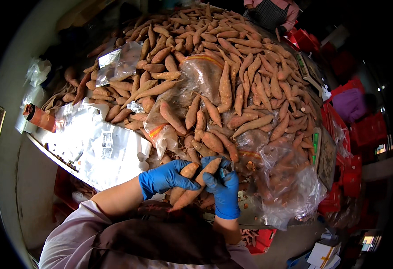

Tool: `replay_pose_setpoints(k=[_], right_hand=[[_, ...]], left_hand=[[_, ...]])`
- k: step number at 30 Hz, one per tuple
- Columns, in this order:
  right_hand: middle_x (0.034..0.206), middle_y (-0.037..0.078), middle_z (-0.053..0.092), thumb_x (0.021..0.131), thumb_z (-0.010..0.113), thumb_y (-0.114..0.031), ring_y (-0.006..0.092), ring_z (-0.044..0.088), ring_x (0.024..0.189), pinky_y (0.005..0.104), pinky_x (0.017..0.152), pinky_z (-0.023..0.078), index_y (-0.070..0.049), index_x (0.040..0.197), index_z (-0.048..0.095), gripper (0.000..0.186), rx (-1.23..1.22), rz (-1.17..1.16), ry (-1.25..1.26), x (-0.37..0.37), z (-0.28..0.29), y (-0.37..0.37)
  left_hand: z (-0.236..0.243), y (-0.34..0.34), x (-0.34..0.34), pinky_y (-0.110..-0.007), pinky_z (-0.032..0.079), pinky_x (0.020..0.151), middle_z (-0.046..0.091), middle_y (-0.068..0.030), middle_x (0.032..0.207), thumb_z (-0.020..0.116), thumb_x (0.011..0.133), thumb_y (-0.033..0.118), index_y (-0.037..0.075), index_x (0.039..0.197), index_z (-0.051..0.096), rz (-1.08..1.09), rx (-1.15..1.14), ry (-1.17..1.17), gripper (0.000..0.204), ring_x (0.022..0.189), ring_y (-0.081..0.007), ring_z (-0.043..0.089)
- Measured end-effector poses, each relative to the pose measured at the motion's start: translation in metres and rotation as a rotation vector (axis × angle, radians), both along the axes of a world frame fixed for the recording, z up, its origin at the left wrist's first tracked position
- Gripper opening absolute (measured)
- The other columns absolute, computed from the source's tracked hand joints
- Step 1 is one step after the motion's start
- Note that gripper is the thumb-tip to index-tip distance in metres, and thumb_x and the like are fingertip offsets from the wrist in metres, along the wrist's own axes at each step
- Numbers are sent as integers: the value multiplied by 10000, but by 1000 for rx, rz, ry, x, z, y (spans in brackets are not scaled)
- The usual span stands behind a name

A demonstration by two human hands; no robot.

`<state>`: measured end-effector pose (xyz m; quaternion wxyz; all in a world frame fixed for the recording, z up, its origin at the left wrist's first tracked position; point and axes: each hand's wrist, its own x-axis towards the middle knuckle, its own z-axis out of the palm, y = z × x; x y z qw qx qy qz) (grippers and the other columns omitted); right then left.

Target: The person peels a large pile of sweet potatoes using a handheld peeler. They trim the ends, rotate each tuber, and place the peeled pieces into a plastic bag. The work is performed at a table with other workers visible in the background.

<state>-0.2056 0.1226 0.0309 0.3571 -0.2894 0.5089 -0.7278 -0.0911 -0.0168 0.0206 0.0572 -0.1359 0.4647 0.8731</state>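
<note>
My left hand (172, 178), in a blue glove, is closed around a sweet potato (189, 170). A second, longer sweet potato (196, 187) lies slanted against it, between my two hands. My right hand (223, 186), also gloved in blue, has its fingers curled, with the thumb against the longer sweet potato. A small shiny grey piece (226, 171) shows between the right fingers; its kind is too small to tell. Just beyond my hands, a large heap of loose sweet potatoes (246, 67) covers the table.
Clear plastic bags (290, 188) lie at the right, and one filled bag (201, 76) sits amid the heap. White plastic sheets (116, 148) and an orange-brown bottle (39, 117) are at the left. Red crates (352, 175) stand beyond the table's right edge. Another person (272, 13) is at the far side.
</note>
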Motion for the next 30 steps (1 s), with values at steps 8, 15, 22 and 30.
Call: replay_pose_setpoints(k=[8,15,22,30], right_hand=[[807,14,587,799,670,-53,60,537,694,199,604,453,-30,974,549,214,62,-57,-98,2,16,5],[881,36,590,850,568,-57,80,542,721,214,613,459,3,1089,541,247,78,10,31,-2,15,16],[987,157,571,679,499,45,322,587,825,356,703,483,-23,1123,546,452,406,-48,1068,-10,21,27],[865,178,581,703,546,-36,363,581,738,427,621,468,-40,1011,570,308,594,-121,1287,-11,8,30]], left_hand=[[8,5,3,-275,447,872,635,-73,1010,711,773,123,-14,1106,577,-130,-12,78,383,933,-134,572],[9,8,2,-276,457,856,636,-69,1019,703,781,129,-1,1118,579,-158,-117,85,382,916,-129,577],[-7,16,5,-289,470,805,642,-90,1003,708,770,170,60,1172,556,-34,-661,213,443,879,-139,588],[25,12,15,-326,470,796,621,-176,996,694,766,157,38,1168,541,-65,-926,228,446,885,-287,608]])
